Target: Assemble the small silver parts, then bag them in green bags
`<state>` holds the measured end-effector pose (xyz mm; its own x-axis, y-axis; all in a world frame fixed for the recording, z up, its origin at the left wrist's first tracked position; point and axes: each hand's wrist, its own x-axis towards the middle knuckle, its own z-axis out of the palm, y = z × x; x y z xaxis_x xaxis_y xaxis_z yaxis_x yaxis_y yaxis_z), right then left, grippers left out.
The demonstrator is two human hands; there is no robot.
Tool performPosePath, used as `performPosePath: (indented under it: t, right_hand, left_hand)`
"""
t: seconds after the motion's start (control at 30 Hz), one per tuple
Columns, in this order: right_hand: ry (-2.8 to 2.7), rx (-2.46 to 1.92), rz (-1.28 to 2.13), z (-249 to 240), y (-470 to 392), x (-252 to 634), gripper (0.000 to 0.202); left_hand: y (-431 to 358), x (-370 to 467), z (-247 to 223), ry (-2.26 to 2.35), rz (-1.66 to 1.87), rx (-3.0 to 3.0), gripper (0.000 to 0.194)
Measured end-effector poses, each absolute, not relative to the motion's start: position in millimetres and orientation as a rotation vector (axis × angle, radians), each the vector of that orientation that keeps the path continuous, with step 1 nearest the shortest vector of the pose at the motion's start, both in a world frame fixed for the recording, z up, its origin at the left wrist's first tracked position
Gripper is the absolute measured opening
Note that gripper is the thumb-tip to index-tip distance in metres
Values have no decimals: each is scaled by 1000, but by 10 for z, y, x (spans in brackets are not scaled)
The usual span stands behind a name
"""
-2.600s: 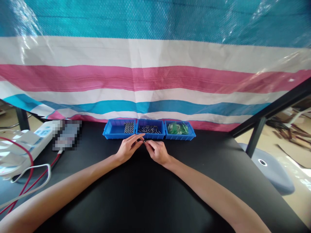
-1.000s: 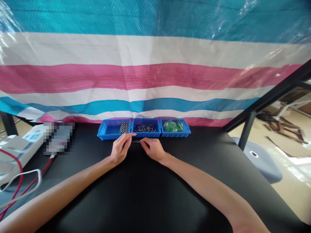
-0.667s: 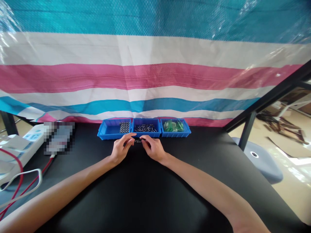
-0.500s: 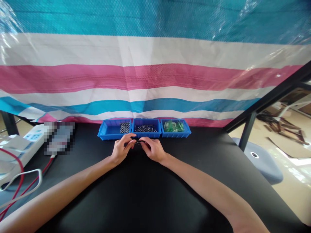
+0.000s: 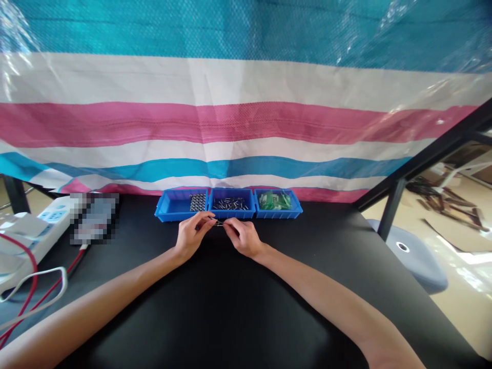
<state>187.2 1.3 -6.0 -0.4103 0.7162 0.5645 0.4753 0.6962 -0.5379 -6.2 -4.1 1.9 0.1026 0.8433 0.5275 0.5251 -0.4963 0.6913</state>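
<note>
Between my fingertips is a small, thin metal piece (image 5: 218,223), too small to name more exactly. My left hand (image 5: 190,234) pinches its left end with thumb and forefinger. On the other end, the fingers of my right hand (image 5: 245,237) are closed. Both hands are just in front of three blue bins. The left bin (image 5: 171,206) has small round metal parts (image 5: 198,202) in rows at its right side. Loose thin metal pieces (image 5: 230,203) lie in the middle bin (image 5: 234,213). Green and clear small packets (image 5: 274,200) fill the right bin (image 5: 280,213).
A black table (image 5: 215,307) lies under my arms. At the left are a white power strip (image 5: 46,220), red and white cables (image 5: 63,279) and a blurred-out device (image 5: 94,218). A striped plastic sheet (image 5: 230,123) hangs behind the bins. To the right stands a grey stool (image 5: 415,256).
My fingers have shifted slightly around the small metal piece, and a little more of it shows between them. The bins have not moved.
</note>
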Motion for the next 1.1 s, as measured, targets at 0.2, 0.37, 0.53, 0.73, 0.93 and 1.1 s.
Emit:
performPosePath:
  t: [0.2, 0.37, 0.53, 0.73, 0.93, 1.1]
  right_hand:
    - [-2123, -895, 381, -82, 26, 1867, 18]
    - [-2223, -832, 355, -138, 57, 1856, 18]
    - [-2220, -817, 337, -150, 62, 1852, 18]
    - [-2006, -892, 355, -83, 8, 1869, 19]
    - [-1714, -1169, 325, -55, 86, 1887, 31]
    - [-1703, -1177, 372, -52, 106, 1878, 31]
  left_hand:
    - [-49, -33, 78, 1236, 1440, 2140, 17]
    - [-56, -48, 69, 1144, 1444, 2221, 11]
    - [-62, -69, 45, 1069, 1439, 2263, 14]
    - [-75, -63, 48, 1210, 1426, 2126, 15]
    - [-75, -53, 56, 1193, 1430, 2125, 14]
    - [-81, -54, 73, 1180, 1429, 2123, 13]
